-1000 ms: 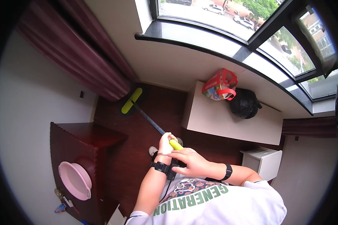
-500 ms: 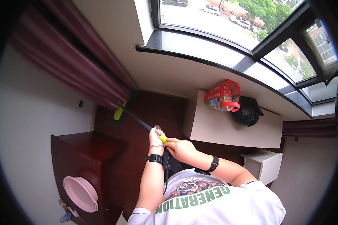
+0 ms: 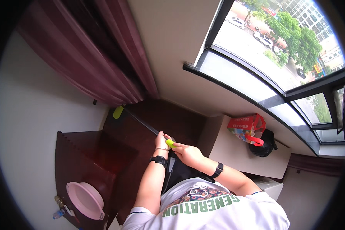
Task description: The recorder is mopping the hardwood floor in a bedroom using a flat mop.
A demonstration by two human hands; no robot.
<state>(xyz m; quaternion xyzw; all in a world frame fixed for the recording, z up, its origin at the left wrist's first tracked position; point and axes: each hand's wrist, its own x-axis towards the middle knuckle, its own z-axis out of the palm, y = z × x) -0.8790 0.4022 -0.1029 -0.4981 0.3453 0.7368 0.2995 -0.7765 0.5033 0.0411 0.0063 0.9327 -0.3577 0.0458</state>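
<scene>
A long-handled floor tool slants across the view, with a dark pole (image 3: 142, 122), a lime-green grip end (image 3: 170, 143) and a rounded lime-green head (image 3: 119, 112). Whether it is a mop or a broom I cannot tell. My left hand (image 3: 161, 141) is wrapped round the upper pole. Just behind it, my right hand (image 3: 189, 155) closes on the grip end. The head lies on the dark floor (image 3: 172, 111) in the corner, at the hem of the purple curtain (image 3: 115, 82), which partly hides it.
On the left stands a dark red wooden cabinet (image 3: 84, 153) with a pink basin (image 3: 86, 199) beside small items. A pale low cabinet (image 3: 226, 153) at the right bears a red shopping bag (image 3: 243, 128) and a black plastic bag (image 3: 262, 145). Above runs a dark window sill (image 3: 234, 82).
The view has turned, so the window and cabinets appear shifted. The tool's head has come slightly further out from under the curtain. Both hands keep their hold.
</scene>
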